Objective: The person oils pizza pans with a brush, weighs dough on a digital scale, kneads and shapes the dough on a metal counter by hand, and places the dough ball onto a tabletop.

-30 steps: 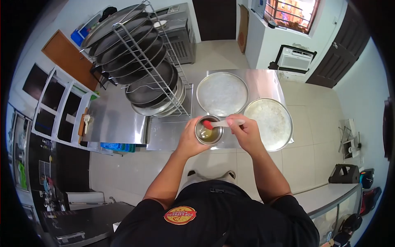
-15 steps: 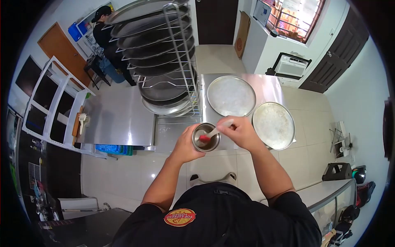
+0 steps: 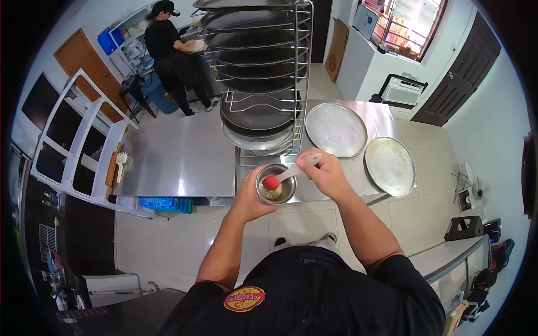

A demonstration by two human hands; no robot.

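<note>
My left hand (image 3: 246, 199) is wrapped round a metal cup (image 3: 287, 193) with some yellowish liquid at its bottom. The pale handle of a brush (image 3: 291, 171) is pinched in my right hand (image 3: 321, 171), and its red head is inside the cup. Two round metal pans lie on the steel table beyond my right hand: one pan (image 3: 336, 130) nearer the rack, the other pan (image 3: 390, 167) at the table's right end.
A wire rack (image 3: 302, 73) full of round dark pans (image 3: 252, 56) stands behind the cup. Left of it, a steel table (image 3: 174, 157) bears a white tool (image 3: 121, 166) and a rolling pin (image 3: 112, 173). A co-worker (image 3: 171, 53) stands at the back left.
The view has swung left, so the rack and pans sit further right and the co-worker has come into sight. The brush head has shifted within the cup. Both hands keep their holds.
</note>
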